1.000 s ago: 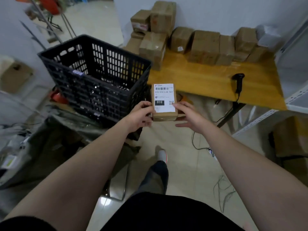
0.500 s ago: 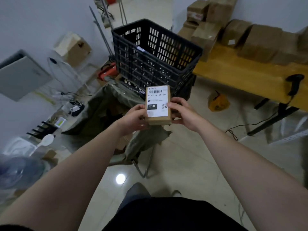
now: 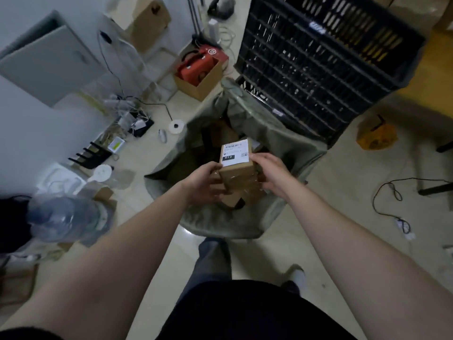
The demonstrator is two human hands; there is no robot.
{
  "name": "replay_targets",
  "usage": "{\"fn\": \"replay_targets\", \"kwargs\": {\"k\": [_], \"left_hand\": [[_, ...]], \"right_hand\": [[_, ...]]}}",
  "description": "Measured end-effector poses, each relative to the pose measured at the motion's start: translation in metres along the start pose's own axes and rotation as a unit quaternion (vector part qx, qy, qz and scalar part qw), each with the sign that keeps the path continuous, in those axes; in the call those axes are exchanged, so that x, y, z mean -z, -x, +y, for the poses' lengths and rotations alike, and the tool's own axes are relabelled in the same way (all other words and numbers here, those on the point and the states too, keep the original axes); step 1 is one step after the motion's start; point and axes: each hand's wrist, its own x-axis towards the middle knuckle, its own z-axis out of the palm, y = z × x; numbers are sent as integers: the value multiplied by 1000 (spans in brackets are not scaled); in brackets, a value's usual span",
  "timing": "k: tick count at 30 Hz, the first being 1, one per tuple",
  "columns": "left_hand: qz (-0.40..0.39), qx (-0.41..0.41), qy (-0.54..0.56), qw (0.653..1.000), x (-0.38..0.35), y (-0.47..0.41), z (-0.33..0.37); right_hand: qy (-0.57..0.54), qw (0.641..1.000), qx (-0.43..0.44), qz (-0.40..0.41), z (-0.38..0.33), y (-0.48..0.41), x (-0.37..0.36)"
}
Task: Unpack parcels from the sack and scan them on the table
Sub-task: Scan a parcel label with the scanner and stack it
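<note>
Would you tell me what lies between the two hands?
Head view: a labelled cardboard parcel, gripped by the left hand and right hand, above the sack.

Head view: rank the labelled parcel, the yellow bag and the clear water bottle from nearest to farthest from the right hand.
1. The labelled parcel: gripped by the right hand, over the sack.
2. The yellow bag: on the floor, to the right.
3. The clear water bottle: on the floor, far left.

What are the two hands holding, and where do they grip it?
A small labelled cardboard parcel: the left hand grips its left side, the right hand its right side.
</note>
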Motion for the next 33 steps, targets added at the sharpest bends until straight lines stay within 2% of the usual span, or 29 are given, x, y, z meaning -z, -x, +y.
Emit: {"fn": "replay_targets", "kwargs": {"k": [3, 7, 11, 13, 16, 18, 21, 25, 29, 33], "left_hand": [[12, 75, 50, 996, 32, -31, 15], [38, 148, 153, 976, 66, -77, 32], [59, 171, 171, 969, 91, -118, 40], [69, 140, 187, 970, 99, -137, 38], [107, 45, 169, 979, 105, -160, 32], [155, -39, 95, 983, 110, -178, 27], [217, -142, -27, 965, 120, -210, 21], [249, -166, -93, 950, 131, -245, 17], [220, -172, -180, 943, 136, -263, 9], [213, -181, -242, 929, 133, -274, 4]], "right_hand": [[-14, 998, -47, 46, 12, -32, -42], [-51, 994, -88, 50, 19, -71, -81], [-15, 997, -66, 26, 28, -104, -101], [-11, 998, -54, 26, 31, -123, -110], [-8, 999, -42, 34, 34, -159, -127], [-33, 998, -47, 41, 35, -187, -139], [-62, 994, -63, 60, 42, -228, -154], [-74, 988, -117, 69, 61, -263, -162], [-34, 983, -175, 41, 83, -286, -155], [9, 985, -172, 35, 95, -306, -154]]}}
